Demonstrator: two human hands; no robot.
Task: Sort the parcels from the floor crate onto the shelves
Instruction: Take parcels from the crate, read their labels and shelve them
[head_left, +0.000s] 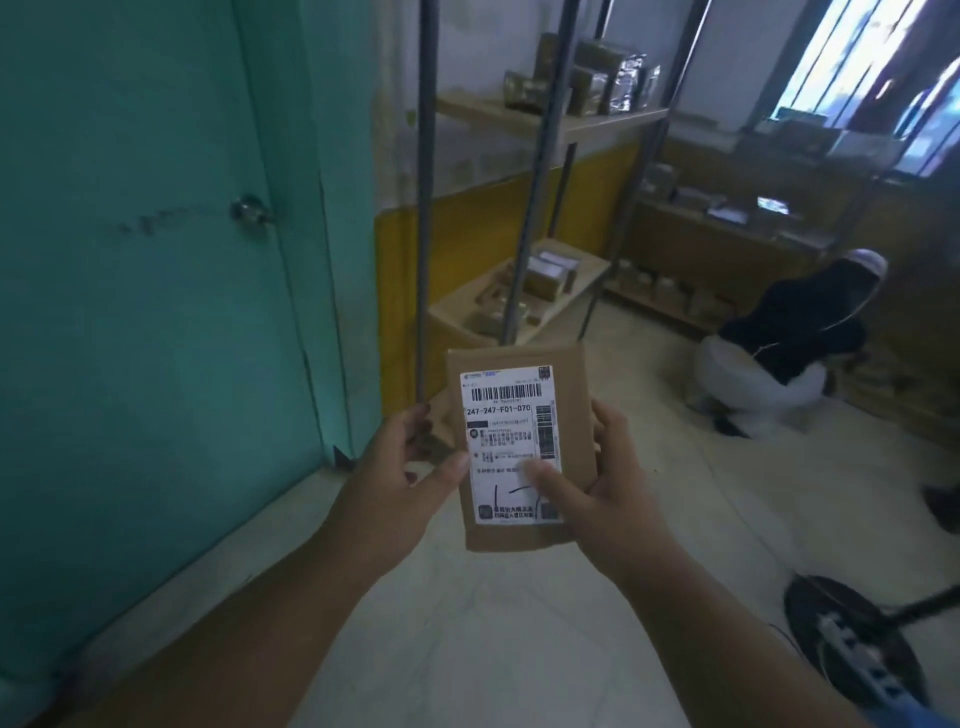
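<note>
Flat brown cardboard parcel (521, 447), white label, pinched by left hand (400, 483), right hand (597, 499)

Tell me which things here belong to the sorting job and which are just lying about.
Job: brown parcel with its label, held in left hand and right hand; shelf rack with parcels already on it.
Lying about: teal door; round black stand base on the floor.

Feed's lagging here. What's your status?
Both hands, left and right, grip one parcel, label up. Shelves ahead. Path open.
</note>
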